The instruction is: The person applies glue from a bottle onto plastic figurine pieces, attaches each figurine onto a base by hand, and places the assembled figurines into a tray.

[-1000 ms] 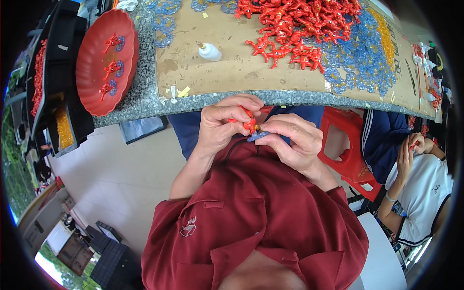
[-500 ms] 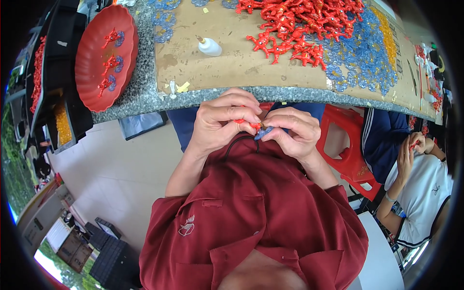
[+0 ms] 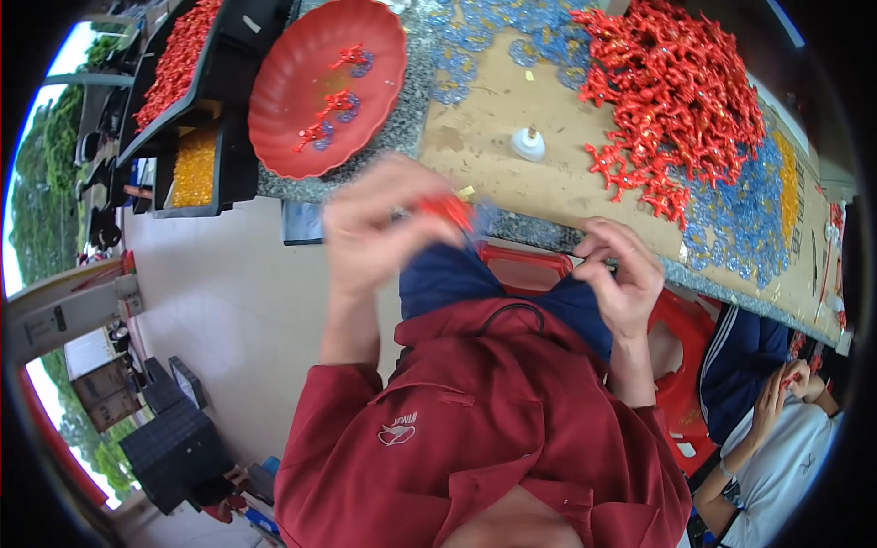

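Note:
My left hand (image 3: 384, 224), smeared by motion, is closed on a small red toy figure (image 3: 448, 212) with a clear blue piece beside it, just off the table's front edge. My right hand (image 3: 626, 274) is raised in front of the edge; its fingers are bent and apart, with nothing visible between them. A red scalloped plate (image 3: 279, 87) at the left carries several red figures joined to blue pieces. A heap of red figures (image 3: 681, 91) covers the back right of the table, with flat blue pieces (image 3: 731, 224) beside it.
A white bottle (image 3: 528, 144) stands on cardboard (image 3: 484, 132). More blue pieces (image 3: 452, 68) lie behind it. Black bins at the left hold red parts (image 3: 178, 64) and yellow parts (image 3: 194, 169). A red stool (image 3: 681, 365) and a co-worker's hands (image 3: 790, 379) are at the right.
My hands have come apart. The left carries the red figure with the blue piece toward the plate, while the right has moved off to the right. The view has turned left.

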### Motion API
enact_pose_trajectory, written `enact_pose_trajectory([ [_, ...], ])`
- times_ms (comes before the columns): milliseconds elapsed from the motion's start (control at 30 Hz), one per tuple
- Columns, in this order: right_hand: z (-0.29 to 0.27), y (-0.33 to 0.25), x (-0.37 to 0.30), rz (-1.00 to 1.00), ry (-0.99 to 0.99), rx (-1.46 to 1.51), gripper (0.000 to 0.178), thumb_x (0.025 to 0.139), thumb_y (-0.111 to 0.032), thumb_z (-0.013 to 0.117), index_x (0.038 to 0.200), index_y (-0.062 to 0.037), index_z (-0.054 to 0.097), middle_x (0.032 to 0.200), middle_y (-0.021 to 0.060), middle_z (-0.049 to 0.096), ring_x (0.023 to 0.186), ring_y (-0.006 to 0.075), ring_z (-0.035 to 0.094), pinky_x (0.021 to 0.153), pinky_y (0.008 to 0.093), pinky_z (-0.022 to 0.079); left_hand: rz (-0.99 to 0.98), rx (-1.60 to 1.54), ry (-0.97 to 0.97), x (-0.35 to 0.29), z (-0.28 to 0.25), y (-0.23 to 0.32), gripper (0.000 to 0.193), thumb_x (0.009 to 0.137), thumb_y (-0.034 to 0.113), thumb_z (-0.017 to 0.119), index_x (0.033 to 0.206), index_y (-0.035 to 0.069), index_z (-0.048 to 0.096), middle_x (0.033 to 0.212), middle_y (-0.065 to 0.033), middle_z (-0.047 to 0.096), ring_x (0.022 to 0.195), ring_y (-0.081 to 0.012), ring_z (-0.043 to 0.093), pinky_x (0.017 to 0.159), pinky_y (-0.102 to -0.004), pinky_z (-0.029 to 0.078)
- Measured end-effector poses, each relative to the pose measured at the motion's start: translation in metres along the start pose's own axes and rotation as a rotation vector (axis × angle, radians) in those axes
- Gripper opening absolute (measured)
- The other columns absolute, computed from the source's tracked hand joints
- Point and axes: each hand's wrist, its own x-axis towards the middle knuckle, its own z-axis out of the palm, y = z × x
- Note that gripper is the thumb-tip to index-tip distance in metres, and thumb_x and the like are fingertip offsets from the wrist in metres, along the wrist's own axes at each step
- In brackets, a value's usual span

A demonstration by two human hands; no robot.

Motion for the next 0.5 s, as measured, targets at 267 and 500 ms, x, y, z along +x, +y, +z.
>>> enact_pose_trajectory([
  [267,0.000,0.000,0.026,-0.001,0.055,-0.275,0.024,0.074,0.000,0.067,0.097,0.0016,0.063,0.096,0.0111,0.062,0.069,0.0130,0.059,0.058,0.0232,0.048,-0.287,1.005,0.271,0.053,-0.121,-0.066,0.026,0.074,0.015,0.067,0.097,0.004,0.066,0.077,-0.0161,0.064,0.067,-0.0210,0.063,0.062,-0.0288,0.048],
  [500,0.024,0.001,0.048,0.053,0.033,-0.363,0.037,0.073,-0.007,0.070,0.108,-0.0016,0.059,0.101,0.0117,0.060,0.067,0.0140,0.059,0.058,0.0259,0.048,-0.530,0.956,0.041,0.055,-0.118,-0.077,0.033,0.073,0.019,0.068,0.102,0.004,0.064,0.084,-0.0200,0.064,0.073,-0.0266,0.064,0.071,-0.0327,0.048],
])
